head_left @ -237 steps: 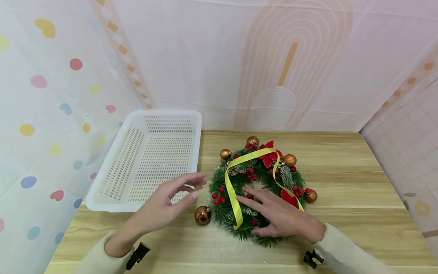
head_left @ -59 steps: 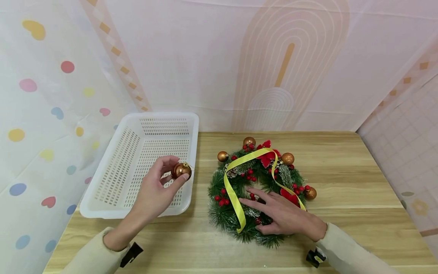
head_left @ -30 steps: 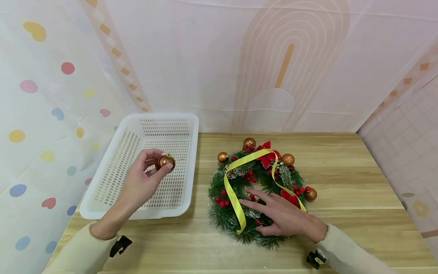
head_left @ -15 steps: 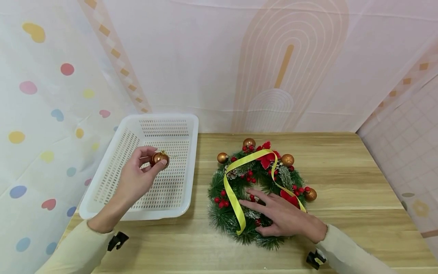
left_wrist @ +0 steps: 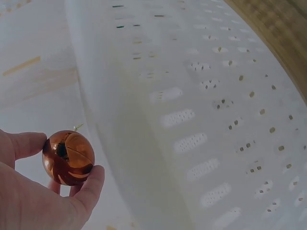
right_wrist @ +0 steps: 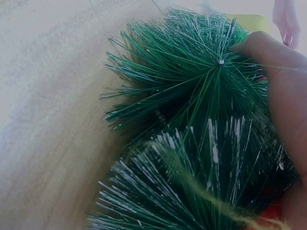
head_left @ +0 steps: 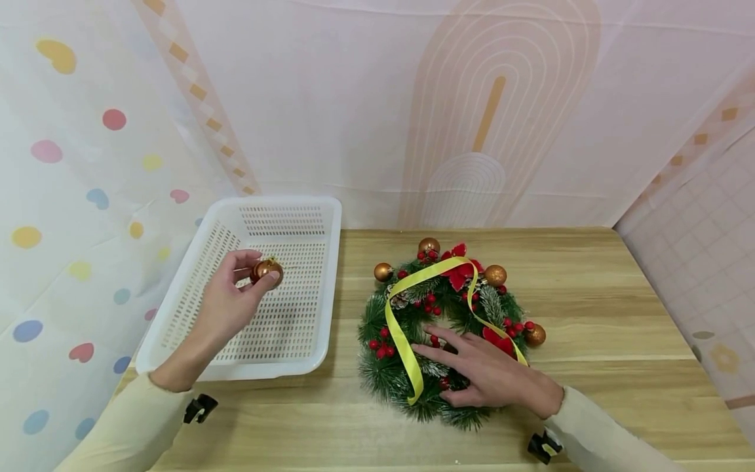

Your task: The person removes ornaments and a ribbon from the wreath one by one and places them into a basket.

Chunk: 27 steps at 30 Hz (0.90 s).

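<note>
Pinched between the thumb and fingers of my left hand (head_left: pixel 227 303) is a shiny copper Christmas bauble (head_left: pixel 269 273) with a small gold cap and a thin loop. It is held over the white perforated plastic basket (head_left: pixel 336 282), and the left wrist view shows the bauble (left_wrist: pixel 69 158) beside the basket's slotted wall. My right hand (head_left: pixel 480 370) rests on the front right of a green Christmas wreath (head_left: pixel 383 377), fingers spread. In the right wrist view the thumb lies against the pine tufts (right_wrist: pixel 192 86). A yellow ribbon (head_left: pixel 402 341) loops across the wreath.
Red berries, a red poinsettia (head_left: pixel 457 275) and several more copper baubles, one glittery bauble (head_left: pixel 535 335) at the right, decorate the wreath's edge. The wooden table (head_left: pixel 613 314) ends at a patterned cloth backdrop (head_left: pixel 366 118). Basket and wreath stand side by side.
The bauble lay on the table at the wreath's left in the oldest frame. My left hand has since taken it and carried it leftward over the basket. The right hand stays on the wreath.
</note>
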Each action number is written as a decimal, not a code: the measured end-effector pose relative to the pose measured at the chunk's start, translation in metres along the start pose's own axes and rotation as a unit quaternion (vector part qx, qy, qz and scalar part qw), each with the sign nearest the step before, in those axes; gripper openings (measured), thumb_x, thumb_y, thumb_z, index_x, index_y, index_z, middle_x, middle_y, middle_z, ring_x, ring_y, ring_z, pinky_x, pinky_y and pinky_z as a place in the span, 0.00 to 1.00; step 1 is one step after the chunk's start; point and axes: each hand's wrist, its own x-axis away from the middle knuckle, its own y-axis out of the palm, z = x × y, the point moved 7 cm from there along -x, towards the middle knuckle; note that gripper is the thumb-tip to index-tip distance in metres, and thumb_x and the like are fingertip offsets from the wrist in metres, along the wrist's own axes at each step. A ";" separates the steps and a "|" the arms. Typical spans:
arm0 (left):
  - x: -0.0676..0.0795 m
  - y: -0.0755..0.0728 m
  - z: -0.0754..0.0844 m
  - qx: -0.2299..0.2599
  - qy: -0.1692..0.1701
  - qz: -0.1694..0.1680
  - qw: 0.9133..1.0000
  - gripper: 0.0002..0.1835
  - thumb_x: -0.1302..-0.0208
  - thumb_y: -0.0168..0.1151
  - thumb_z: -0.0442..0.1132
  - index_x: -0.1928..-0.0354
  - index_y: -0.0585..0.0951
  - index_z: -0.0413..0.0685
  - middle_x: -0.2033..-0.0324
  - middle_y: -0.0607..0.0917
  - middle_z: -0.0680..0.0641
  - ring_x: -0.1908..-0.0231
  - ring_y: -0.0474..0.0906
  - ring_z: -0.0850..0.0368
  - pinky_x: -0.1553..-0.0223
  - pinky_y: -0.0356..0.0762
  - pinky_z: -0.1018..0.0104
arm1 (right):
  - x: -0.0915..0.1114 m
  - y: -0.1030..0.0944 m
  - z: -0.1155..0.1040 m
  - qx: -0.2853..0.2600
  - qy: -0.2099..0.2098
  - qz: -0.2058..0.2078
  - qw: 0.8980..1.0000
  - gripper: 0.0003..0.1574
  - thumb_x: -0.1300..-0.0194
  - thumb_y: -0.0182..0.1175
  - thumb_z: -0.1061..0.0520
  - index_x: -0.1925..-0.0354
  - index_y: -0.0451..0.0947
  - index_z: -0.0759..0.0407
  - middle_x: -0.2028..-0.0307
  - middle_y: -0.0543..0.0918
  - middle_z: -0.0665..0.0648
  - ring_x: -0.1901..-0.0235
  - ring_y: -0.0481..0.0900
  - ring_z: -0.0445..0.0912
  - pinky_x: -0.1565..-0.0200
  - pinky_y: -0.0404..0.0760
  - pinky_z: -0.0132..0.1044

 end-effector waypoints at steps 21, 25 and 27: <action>-0.005 -0.003 -0.012 -0.023 -0.013 0.000 1.000 0.27 0.37 0.58 0.51 0.43 0.67 0.42 0.49 0.73 0.43 0.47 0.70 0.49 0.55 0.71 0.80 | 0.000 -0.001 -0.001 -0.001 -0.002 0.000 1.000 0.51 0.43 0.62 0.39 0.29 0.47 0.35 0.30 0.53 0.55 0.67 0.67 0.35 0.56 0.71 0.41; -0.005 -0.003 -0.013 -0.025 -0.011 0.002 1.000 0.27 0.37 0.58 0.52 0.42 0.67 0.43 0.49 0.73 0.44 0.47 0.69 0.50 0.55 0.71 0.80 | -0.001 -0.001 0.000 -0.003 0.001 -0.003 1.000 0.51 0.43 0.62 0.39 0.29 0.46 0.34 0.30 0.53 0.55 0.67 0.67 0.34 0.55 0.71 0.42; -0.005 -0.003 -0.014 -0.026 -0.010 0.002 1.000 0.27 0.36 0.57 0.52 0.42 0.67 0.43 0.49 0.73 0.43 0.48 0.69 0.51 0.55 0.71 0.80 | -0.001 0.000 0.000 -0.004 0.003 -0.004 1.000 0.51 0.43 0.62 0.39 0.29 0.46 0.33 0.30 0.53 0.55 0.67 0.67 0.35 0.55 0.71 0.42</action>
